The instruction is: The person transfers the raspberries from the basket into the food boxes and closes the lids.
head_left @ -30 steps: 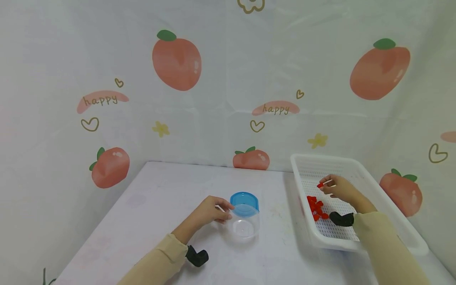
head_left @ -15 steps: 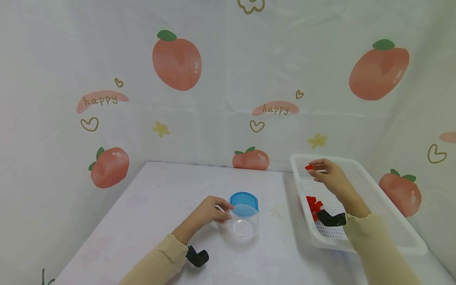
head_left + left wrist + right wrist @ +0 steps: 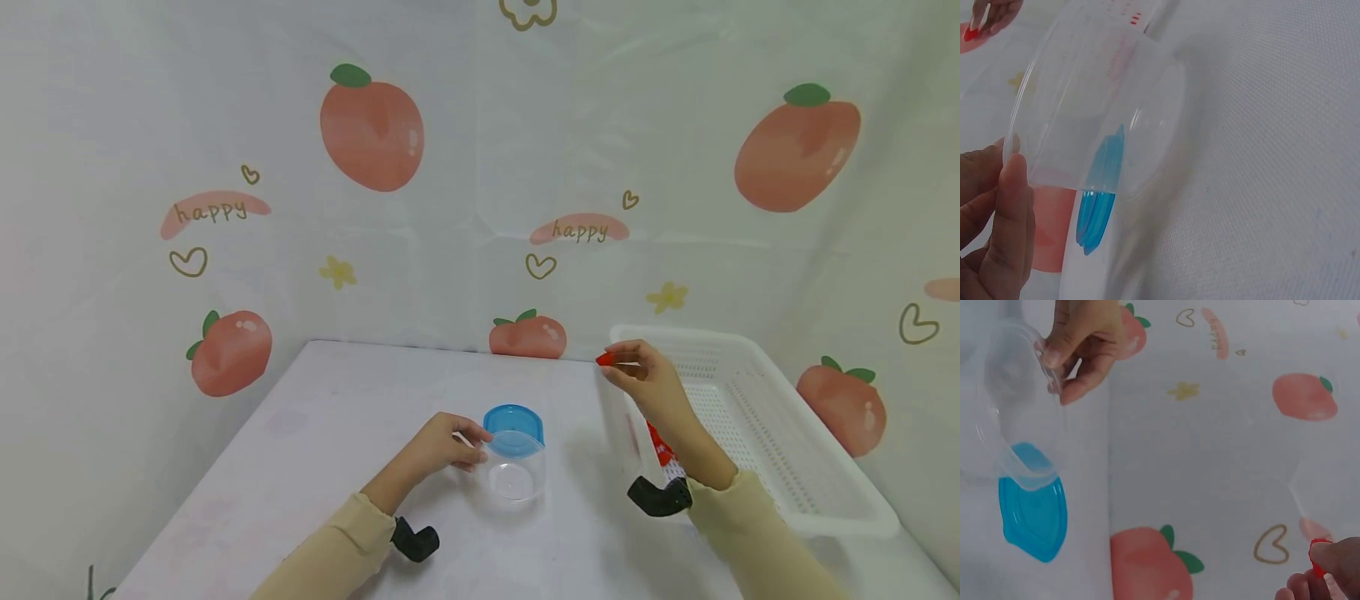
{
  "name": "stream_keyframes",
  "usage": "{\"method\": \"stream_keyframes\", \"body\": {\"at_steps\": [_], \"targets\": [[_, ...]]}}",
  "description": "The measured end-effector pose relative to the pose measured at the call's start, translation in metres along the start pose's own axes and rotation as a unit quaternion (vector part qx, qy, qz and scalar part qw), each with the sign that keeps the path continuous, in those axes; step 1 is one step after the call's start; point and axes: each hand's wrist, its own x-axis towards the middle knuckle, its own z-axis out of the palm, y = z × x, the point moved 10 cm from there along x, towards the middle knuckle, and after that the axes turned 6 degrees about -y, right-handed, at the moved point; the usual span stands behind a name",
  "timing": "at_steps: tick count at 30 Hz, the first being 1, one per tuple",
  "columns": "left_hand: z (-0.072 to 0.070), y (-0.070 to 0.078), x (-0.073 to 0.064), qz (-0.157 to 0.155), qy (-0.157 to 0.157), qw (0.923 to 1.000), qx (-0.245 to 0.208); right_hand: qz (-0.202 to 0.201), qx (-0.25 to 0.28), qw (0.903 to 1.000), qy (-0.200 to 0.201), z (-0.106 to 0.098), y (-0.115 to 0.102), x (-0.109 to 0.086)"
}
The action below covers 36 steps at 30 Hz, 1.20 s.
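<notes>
A clear round plastic container point(image 3: 513, 482) stands on the table, its mouth upward. My left hand point(image 3: 448, 442) pinches its rim between thumb and fingers, as the left wrist view shows close up. Behind the container lies a blue lid point(image 3: 514, 420), partly seen through the clear wall point(image 3: 1104, 94). My right hand point(image 3: 651, 385) pinches a small red piece point(image 3: 605, 359) between thumb and fingertips, raised over the left edge of the white basket. In the right wrist view the red piece point(image 3: 1319, 556) is mostly covered by the thumb, and its exact kind does not show.
A white perforated basket point(image 3: 825, 467) stands at the right of the table. Several red pieces point(image 3: 660, 446) lie in its left side, partly hidden by the right forearm. A white cloth point(image 3: 450, 250) printed with peaches hangs behind the table.
My right hand has moved left and up from inside the basket to its left edge, carrying the red piece. The left hand and the container have stayed in place.
</notes>
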Motion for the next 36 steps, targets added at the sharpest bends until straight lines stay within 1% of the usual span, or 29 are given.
{"method": "stream_keyframes", "body": {"at_steps": [4, 11, 14, 17, 23, 30, 36], "targets": [[0.0, 0.001, 0.0, 0.003, -0.005, 1.0, -0.003, -0.012, 0.01, 0.9998, 0.011, 0.015, -0.004, -0.004], [0.0, 0.002, 0.0, 0.006, -0.008, 0.9999, -0.003, -0.002, 0.024, 0.9994, 0.022, 0.044, 0.001, -0.012], [0.0, 0.002, 0.0, 0.009, -0.009, 0.9999, -0.002, -0.003, 0.034, 0.9991, 0.024, 0.055, 0.004, -0.017], [0.0, 0.002, 0.001, 0.012, -0.009, 0.9999, -0.002, -0.013, 0.039, 0.9988, 0.026, 0.066, 0.005, -0.02], [0.0, 0.001, 0.001, 0.007, -0.005, 1.0, 0.0, -0.029, 0.057, 0.9978, 0.018, 0.088, 0.011, -0.028], [0.0, 0.0, 0.002, 0.002, -0.006, 1.0, 0.0, -0.021, 0.095, 0.9953, -0.006, 0.11, 0.023, -0.035], [0.001, 0.001, 0.002, 0.01, -0.009, 0.9999, -0.001, -0.019, 0.101, 0.9946, -0.016, 0.122, 0.031, -0.037]]}}
